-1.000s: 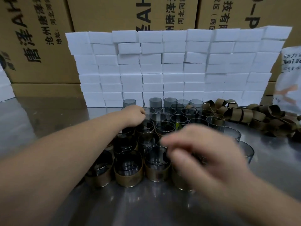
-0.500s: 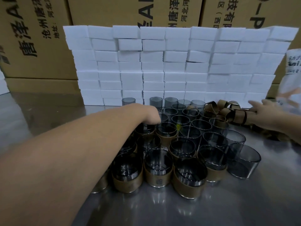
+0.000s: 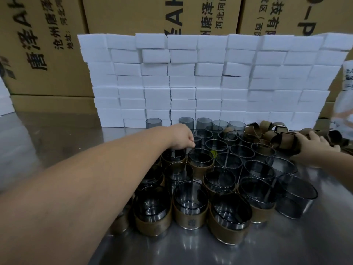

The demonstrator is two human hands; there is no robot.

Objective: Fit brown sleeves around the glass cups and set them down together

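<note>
Many smoky glass cups stand packed together on the steel table [image 3: 191, 251]. The front rows wear brown sleeves, such as one sleeved cup [image 3: 189, 213] and its neighbour [image 3: 229, 224]. Bare cups [image 3: 294, 197] stand at the right and in the back rows [image 3: 216, 145]. My left hand [image 3: 181, 138] reaches over the group, fingers curled on the rim of a bare glass cup [image 3: 197, 143] in the middle rows. My right hand [image 3: 313, 144] lies with fingers spread on the pile of loose brown sleeves [image 3: 271, 131] at the back right.
A wall of stacked white foam blocks [image 3: 191, 83] stands right behind the cups. Large printed cardboard boxes [image 3: 38, 44] rise behind it. A white bag [image 3: 345, 92] sits at the far right edge.
My right hand has left the front sleeved cups and swung right onto the sleeve pile. My left hand has shifted slightly right across the cups and closed on one.
</note>
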